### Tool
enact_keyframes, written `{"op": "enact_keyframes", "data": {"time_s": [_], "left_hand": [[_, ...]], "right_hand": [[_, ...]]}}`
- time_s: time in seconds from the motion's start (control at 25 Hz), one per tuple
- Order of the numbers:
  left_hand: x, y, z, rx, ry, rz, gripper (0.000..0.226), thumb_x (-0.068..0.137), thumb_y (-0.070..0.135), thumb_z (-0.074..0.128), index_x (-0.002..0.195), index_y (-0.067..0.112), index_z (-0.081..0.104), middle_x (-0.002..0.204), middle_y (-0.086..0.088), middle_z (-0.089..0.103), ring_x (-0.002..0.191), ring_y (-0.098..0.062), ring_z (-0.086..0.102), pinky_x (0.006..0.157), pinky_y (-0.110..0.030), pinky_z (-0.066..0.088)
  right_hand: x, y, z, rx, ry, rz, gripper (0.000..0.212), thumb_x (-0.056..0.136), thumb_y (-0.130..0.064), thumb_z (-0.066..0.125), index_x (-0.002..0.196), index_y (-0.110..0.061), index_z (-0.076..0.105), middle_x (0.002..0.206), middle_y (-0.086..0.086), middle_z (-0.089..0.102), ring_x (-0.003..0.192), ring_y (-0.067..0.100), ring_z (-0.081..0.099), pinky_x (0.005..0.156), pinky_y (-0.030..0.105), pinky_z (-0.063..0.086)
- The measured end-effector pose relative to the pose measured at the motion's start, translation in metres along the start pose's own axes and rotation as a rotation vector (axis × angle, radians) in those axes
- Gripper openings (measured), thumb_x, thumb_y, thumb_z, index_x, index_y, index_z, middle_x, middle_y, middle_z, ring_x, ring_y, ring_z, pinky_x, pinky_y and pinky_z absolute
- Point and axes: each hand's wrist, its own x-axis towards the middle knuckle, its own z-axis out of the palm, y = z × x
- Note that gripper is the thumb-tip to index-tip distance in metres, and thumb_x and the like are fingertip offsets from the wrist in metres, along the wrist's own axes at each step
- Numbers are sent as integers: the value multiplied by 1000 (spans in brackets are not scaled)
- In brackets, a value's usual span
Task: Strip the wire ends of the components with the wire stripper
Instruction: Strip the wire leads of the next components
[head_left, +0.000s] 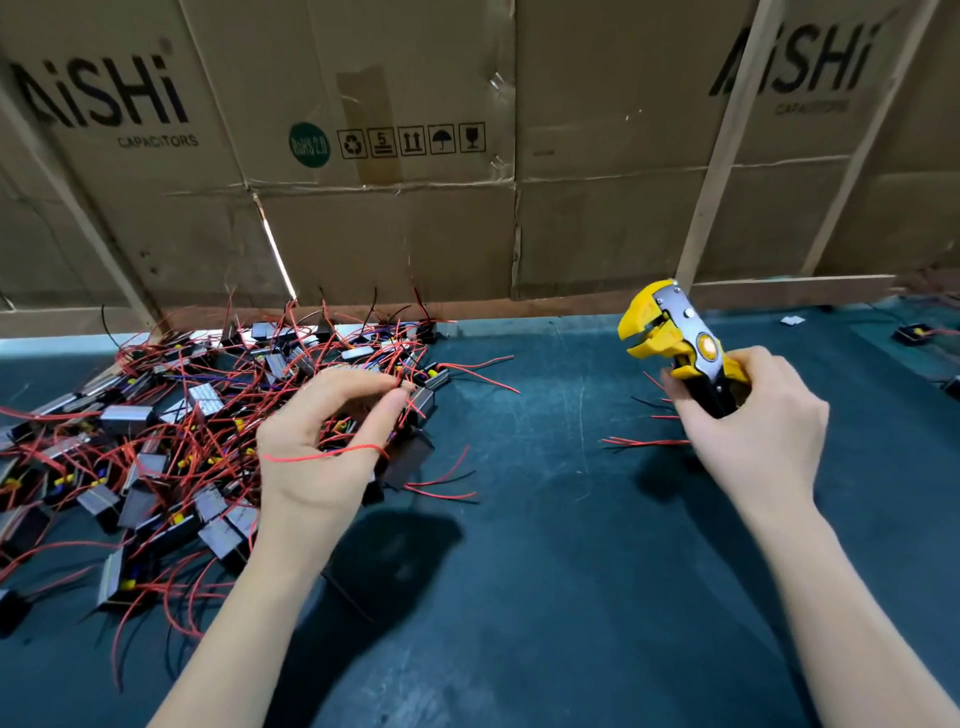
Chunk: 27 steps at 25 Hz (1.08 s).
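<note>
A big pile of small black components with red and black wires covers the left of the dark green table. My left hand hovers at the pile's right edge, thumb and fingers pinching wires of a black component; a red wire loops across the palm. My right hand grips the handles of the yellow and black wire stripper, held upright with its jaws apart and pointing left, nothing between them. Loose red and black wires lie by that hand.
Flattened cardboard boxes on a wooden frame form a wall along the table's far edge. Two more components sit at the far right edge. A few stray red wires lie right of the pile.
</note>
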Motion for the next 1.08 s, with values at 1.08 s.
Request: {"op": "enact_keyframes", "data": {"time_s": [1.08], "left_hand": [[-35,-10,50,-312,-529,-423,12,85,5,72,81,16,76,70,-1,73,65,-13,68,68,-21,54]], "right_hand": [[-30,-11,31,-265,-261,-279,47,71,-59,70,87,-16,60,83,0,62,83,29,59,75,36,28]]}}
